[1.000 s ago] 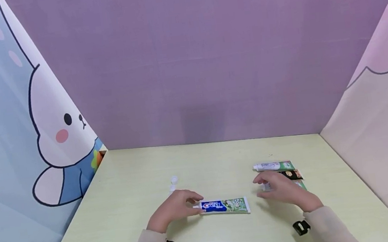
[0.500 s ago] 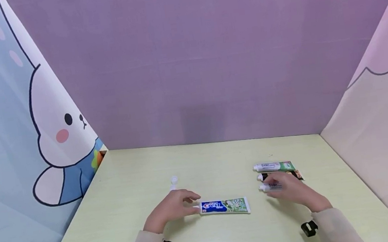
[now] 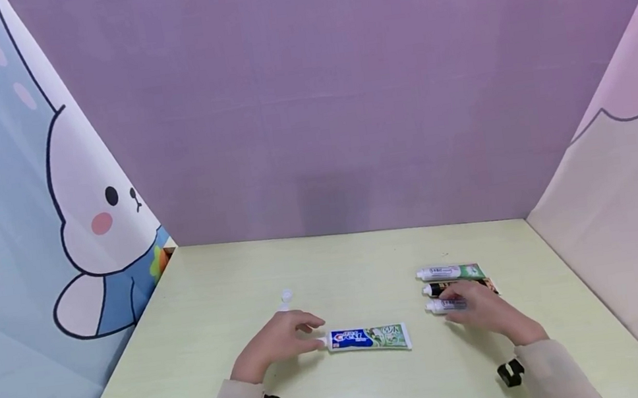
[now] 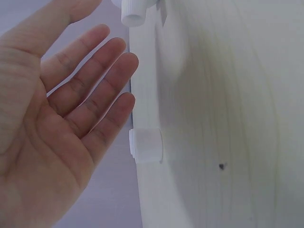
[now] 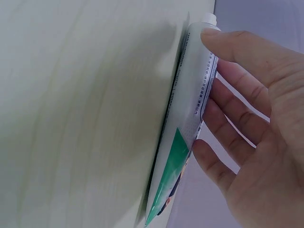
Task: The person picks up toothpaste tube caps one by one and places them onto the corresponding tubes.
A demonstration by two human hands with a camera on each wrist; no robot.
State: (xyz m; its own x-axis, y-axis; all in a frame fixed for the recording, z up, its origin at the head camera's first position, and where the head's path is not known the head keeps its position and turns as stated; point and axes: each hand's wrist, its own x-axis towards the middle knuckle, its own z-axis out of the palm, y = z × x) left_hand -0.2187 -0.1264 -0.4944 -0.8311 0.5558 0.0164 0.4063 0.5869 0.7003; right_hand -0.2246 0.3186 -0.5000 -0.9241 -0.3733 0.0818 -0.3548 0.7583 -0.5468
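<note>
Head view: a blue-and-green tube (image 3: 369, 339) lies crosswise on the tabletop (image 3: 218, 304) between the left hand (image 3: 277, 343) and right hand (image 3: 485, 313), narrow end just beside the left, the nearer. Left wrist: relaxed, spread fingers hold nothing; a white cap (image 4: 149, 145) sits nearby. Right wrist: thumb and fingers straddle a white-and-green tube (image 5: 190, 85) — whether gripping, I cannot tell — its contents hidden.

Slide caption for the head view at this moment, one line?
Left hand open beside a blue-and-green toothpaste tube; right hand at the nearest tube of three side by side on a pale table.
</note>
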